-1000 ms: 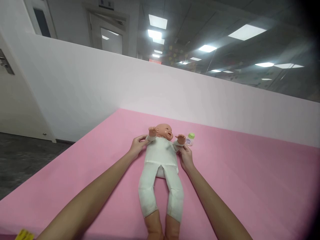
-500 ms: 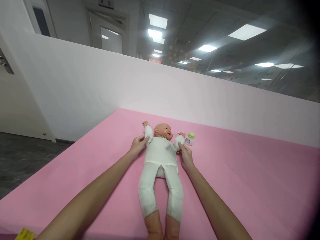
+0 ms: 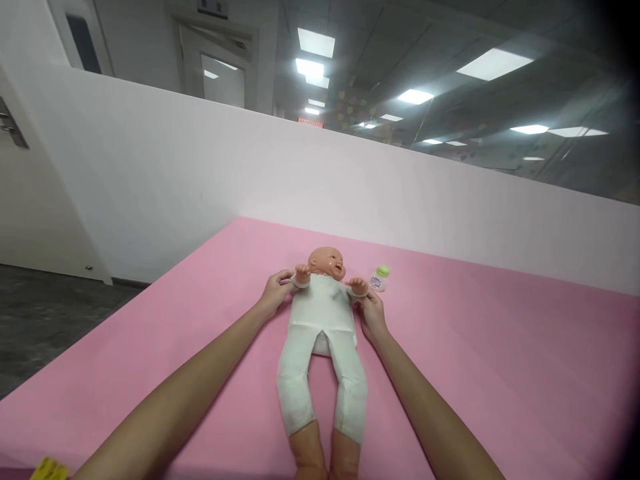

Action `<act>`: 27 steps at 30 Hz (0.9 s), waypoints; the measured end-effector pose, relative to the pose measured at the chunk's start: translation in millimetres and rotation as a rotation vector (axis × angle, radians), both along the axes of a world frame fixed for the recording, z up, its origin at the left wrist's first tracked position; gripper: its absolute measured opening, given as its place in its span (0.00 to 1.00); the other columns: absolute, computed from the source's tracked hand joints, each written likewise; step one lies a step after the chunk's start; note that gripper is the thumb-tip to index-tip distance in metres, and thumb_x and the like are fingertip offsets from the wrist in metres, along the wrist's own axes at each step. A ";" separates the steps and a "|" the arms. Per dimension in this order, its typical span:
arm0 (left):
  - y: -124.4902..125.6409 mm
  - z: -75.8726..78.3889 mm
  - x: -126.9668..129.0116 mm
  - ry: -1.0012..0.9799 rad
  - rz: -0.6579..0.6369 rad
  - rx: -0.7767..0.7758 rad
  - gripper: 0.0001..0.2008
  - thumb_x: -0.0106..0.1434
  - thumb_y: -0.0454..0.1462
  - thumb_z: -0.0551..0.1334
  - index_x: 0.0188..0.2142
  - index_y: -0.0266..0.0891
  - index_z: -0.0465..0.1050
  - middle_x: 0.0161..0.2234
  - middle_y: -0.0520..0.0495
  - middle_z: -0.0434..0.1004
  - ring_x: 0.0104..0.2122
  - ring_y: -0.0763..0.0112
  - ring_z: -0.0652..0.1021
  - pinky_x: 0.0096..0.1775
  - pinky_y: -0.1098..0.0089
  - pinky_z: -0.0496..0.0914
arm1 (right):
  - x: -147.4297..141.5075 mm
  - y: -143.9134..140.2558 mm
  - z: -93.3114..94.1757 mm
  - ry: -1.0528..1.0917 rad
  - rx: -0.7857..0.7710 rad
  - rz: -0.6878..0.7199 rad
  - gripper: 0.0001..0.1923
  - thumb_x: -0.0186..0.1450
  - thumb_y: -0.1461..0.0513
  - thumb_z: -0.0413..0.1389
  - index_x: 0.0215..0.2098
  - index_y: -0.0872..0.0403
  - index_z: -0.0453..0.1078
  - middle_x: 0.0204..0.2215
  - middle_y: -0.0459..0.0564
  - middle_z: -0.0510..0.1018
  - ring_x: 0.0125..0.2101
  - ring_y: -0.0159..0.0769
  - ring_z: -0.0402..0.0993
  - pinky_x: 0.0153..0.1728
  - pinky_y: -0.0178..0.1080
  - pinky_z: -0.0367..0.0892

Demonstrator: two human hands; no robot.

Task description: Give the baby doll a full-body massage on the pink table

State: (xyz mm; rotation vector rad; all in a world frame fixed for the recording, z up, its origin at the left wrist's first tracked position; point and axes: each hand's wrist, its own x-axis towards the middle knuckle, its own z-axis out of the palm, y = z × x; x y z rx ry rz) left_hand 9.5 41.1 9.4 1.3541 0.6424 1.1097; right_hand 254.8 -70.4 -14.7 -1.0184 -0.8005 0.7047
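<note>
A baby doll point(image 3: 323, 303) in a white top and trousers lies on its back on the pink table point(image 3: 450, 347), head away from me and bare feet toward me. Its face is turned to the right. My left hand point(image 3: 277, 293) is closed around the doll's arm on the left side. My right hand point(image 3: 373, 313) grips the doll's other arm, the fingertips partly hidden behind it. Both doll forearms point up toward me, its small hands above its chest sides. Just beyond my right hand stands a small clear bottle point(image 3: 379, 281) with a green cap.
A low white wall point(image 3: 320, 173) runs along the table's back edge. On the left is a door point(image 3: 40, 193) with a metal handle. A yellow object point(image 3: 50, 469) sits at the bottom left corner. Dark floor point(image 3: 55, 313) shows left of the table.
Both doll forearms have swung from pointing up beside its head to standing forward over its shoulders. My hands stay in nearly the same places on the arms.
</note>
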 end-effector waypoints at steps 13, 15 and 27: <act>-0.3 1.7 0.2 -0.009 -0.005 -0.024 0.22 0.54 0.51 0.74 0.40 0.37 0.83 0.44 0.40 0.84 0.43 0.56 0.79 0.43 0.63 0.70 | 3.3 6.0 -0.8 0.083 -0.094 -0.110 0.16 0.54 0.51 0.69 0.29 0.51 0.72 0.24 0.42 0.74 0.22 0.30 0.65 0.23 0.36 0.62; -0.4 1.7 0.3 0.024 0.017 -0.034 0.22 0.54 0.53 0.73 0.37 0.37 0.82 0.40 0.41 0.84 0.39 0.59 0.79 0.40 0.65 0.69 | 4.9 6.9 -1.9 0.096 -0.105 -0.110 0.19 0.54 0.48 0.70 0.27 0.51 0.70 0.22 0.42 0.73 0.22 0.31 0.65 0.23 0.36 0.62; 0.9 -0.6 0.4 0.042 0.011 -0.021 0.24 0.57 0.55 0.71 0.38 0.36 0.81 0.39 0.41 0.81 0.38 0.61 0.77 0.39 0.66 0.68 | 6.3 7.2 -0.9 0.153 -0.118 -0.083 0.18 0.56 0.48 0.68 0.27 0.53 0.72 0.21 0.43 0.74 0.22 0.31 0.66 0.22 0.36 0.61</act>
